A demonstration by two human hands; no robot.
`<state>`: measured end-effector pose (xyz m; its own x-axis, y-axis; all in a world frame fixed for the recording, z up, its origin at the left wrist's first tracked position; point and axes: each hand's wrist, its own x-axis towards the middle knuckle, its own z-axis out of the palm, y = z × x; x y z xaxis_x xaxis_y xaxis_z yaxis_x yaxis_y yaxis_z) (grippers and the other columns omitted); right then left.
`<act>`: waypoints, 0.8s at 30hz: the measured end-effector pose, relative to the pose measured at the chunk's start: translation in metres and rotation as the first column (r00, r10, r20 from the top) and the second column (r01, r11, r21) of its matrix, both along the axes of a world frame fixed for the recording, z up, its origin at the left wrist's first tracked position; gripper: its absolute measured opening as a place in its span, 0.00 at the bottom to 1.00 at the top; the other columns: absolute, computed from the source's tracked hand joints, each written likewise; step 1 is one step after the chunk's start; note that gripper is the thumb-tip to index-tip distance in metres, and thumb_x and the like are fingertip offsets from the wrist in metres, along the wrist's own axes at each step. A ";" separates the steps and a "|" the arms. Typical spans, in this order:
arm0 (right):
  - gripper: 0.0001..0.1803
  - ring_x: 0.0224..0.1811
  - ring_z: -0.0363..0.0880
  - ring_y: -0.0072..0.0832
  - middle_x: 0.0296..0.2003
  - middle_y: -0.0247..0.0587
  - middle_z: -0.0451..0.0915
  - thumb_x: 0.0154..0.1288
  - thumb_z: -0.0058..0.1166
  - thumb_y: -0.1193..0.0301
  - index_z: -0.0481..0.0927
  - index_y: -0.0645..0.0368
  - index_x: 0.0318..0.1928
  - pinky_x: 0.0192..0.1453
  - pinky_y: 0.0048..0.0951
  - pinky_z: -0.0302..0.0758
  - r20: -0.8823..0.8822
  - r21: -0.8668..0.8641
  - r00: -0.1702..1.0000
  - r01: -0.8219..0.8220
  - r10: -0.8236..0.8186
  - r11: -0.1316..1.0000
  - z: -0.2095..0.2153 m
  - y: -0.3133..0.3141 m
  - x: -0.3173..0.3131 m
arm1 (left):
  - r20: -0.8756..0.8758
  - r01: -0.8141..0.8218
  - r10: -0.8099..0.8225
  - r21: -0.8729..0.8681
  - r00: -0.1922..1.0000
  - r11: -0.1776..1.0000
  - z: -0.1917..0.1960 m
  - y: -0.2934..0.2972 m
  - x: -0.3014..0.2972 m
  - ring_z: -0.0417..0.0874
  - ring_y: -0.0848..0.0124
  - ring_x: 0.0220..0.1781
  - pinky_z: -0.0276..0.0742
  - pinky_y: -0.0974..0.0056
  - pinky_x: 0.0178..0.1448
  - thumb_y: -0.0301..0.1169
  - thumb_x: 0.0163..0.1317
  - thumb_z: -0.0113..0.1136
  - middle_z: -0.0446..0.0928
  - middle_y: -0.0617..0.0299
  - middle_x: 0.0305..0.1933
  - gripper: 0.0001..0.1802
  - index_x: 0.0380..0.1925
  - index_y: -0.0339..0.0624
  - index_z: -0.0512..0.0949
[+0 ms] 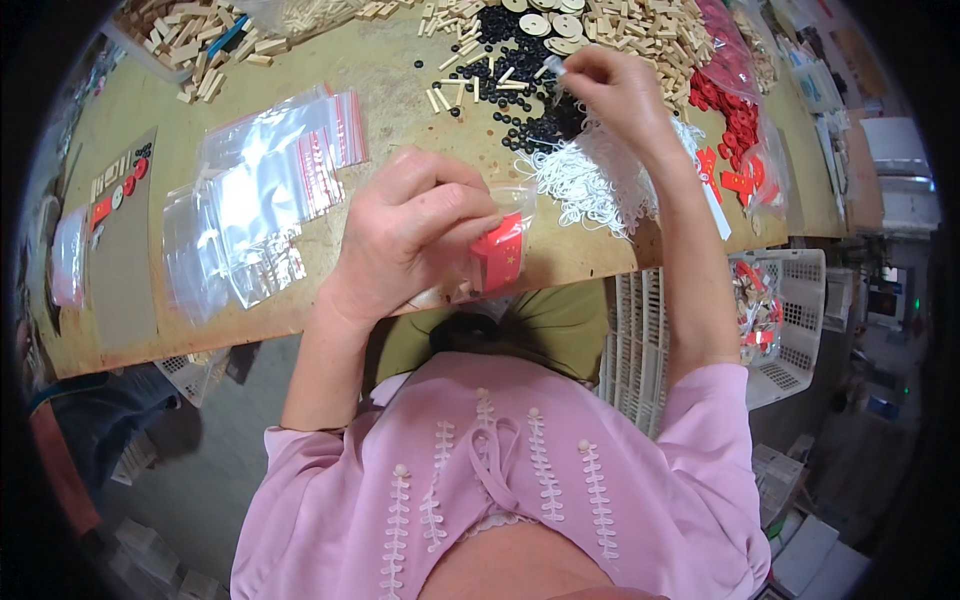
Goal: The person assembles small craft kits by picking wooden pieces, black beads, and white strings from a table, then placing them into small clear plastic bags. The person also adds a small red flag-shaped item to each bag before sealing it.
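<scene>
My left hand [405, 225] is closed on a small clear plastic bag [515, 200] at the table's near edge. Inside it shows a red flag piece [503, 255] with yellow stars; anything else in the bag is hard to make out. My right hand [620, 95] reaches farther out, thumb and fingers pinched on a small whitish piece [555, 66] whose kind I cannot tell. Below that hand lie a heap of black beads [522, 128] and a tangle of white string loops [590, 185]. Wooden discs [537, 24] and short wooden sticks [440, 98] lie just beyond.
Stacked clear zip bags [250, 205] lie to the left, beside a brown board [125, 270] with a few parts. Wooden blocks [205, 85] sit far left. Red wheels [738, 130] and red flag pieces [737, 184] lie right. A white crate [800, 330] with filled bags stands below the right edge.
</scene>
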<state>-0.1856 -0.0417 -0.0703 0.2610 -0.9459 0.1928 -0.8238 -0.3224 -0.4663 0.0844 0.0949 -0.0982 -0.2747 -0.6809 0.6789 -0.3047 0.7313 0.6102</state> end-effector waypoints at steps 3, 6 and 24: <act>0.07 0.30 0.77 0.11 0.29 0.25 0.85 0.67 0.69 0.70 0.89 0.59 0.42 0.33 0.17 0.71 0.320 0.082 0.946 0.030 -0.055 0.996 0.011 0.004 -0.013 | -0.056 -0.009 0.014 0.090 0.998 0.996 -0.001 0.006 -0.002 0.85 0.61 0.38 0.81 0.59 0.40 0.23 0.54 0.72 0.83 0.59 0.40 0.06 0.32 0.41 0.84; 0.08 0.21 0.70 0.11 0.30 0.30 0.87 0.67 0.68 0.69 0.88 0.58 0.43 0.23 0.18 0.64 0.471 0.266 0.873 -0.003 -0.128 0.964 0.028 0.015 -0.014 | -0.106 0.044 -0.029 0.143 0.994 0.989 0.002 0.007 -0.002 0.86 0.61 0.37 0.82 0.61 0.39 0.22 0.56 0.72 0.84 0.57 0.40 0.05 0.32 0.40 0.84; 0.10 0.31 0.82 0.31 0.34 0.40 0.85 0.63 0.58 0.80 0.85 0.59 0.45 0.36 0.29 0.76 0.135 0.075 0.905 -0.416 0.404 0.906 0.049 0.147 0.038 | -0.002 0.145 -0.146 -0.068 0.989 0.987 0.003 0.003 -0.010 0.85 0.63 0.39 0.82 0.62 0.40 0.25 0.55 0.76 0.81 0.58 0.40 0.10 0.37 0.40 0.87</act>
